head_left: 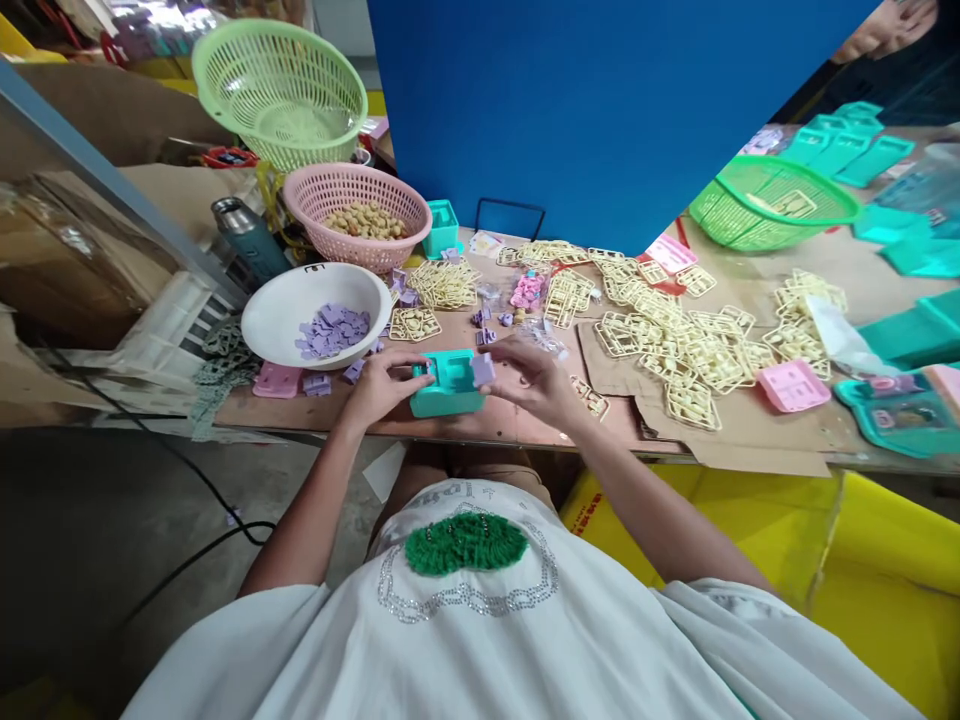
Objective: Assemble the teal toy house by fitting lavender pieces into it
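Observation:
A teal plastic box (pixel 448 400) with recesses in its top lies at the table's front edge, before my body. My left hand (pixel 384 388) is closed on its left end, thumb and fingertips at the upper rim. Between the thumb and fingers of my right hand (pixel 540 385) is a small square purple plastic piece (pixel 484 370), at the box's right end. Whether the piece touches the box I cannot tell. Several more purple pieces (pixel 484 337) lie just behind the box. To the left, a white bowl (pixel 262 325) holds many flat purple parts (pixel 334 330).
Cream plastic part frames (pixel 697 350) cover the right of the table. A pink basket (pixel 300 195) of round brown pieces, a green basket (pixel 780 240) and a flask (pixel 251 240) stand around. A blue panel (pixel 600 110) rises behind. Another person's hand (pixel 892 30) shows top right.

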### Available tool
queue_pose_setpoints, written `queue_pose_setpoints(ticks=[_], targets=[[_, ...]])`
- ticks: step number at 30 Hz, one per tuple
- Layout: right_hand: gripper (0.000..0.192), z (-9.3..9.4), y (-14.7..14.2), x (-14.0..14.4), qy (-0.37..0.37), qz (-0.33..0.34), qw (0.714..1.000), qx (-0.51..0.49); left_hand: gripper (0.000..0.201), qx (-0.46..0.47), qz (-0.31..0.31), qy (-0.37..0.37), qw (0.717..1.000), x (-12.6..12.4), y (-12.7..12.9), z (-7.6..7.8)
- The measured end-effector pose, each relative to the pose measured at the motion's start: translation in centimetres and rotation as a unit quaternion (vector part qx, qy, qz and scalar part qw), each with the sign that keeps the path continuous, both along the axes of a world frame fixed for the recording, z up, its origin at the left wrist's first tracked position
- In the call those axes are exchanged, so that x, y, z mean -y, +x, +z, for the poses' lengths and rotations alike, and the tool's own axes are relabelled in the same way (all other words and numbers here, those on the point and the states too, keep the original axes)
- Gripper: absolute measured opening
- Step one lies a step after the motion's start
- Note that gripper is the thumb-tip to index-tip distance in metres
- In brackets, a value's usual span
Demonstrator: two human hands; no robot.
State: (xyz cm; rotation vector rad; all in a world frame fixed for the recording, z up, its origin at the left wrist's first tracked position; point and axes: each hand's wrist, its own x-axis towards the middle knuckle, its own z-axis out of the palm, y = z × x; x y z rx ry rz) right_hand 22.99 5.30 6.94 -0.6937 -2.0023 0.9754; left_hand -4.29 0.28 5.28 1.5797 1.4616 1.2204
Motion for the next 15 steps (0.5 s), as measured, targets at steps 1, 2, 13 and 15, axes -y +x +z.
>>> queue_pose_setpoints(ticks=[1,2,13,15], targets=[[0.063,-0.5,-1.1,0.4,-0.035,0.008,0.999,-0.041,0.04,-0.004,0.003,0.0,1.0,-0.1,0.0,0.0],[0.064,-1.1,-2.2,0.9,-0.056,0.0,0.996,-0.067,0.041,-0.008,0.005,0.0,1.0,-0.2,0.0,-0.1],[0.061,-2.3,-5.2,-0.2,-0.156,-0.056,0.978,-0.129,0.043,0.061,-0.045,-0.033,0.997,0.6,-0.1,-1.0],[0.065,-2.4,-5.2,-0.6,-0.2,-0.055,0.967,-0.144,0.045,0.082,-0.063,-0.042,0.994,0.5,-0.2,-1.1]])
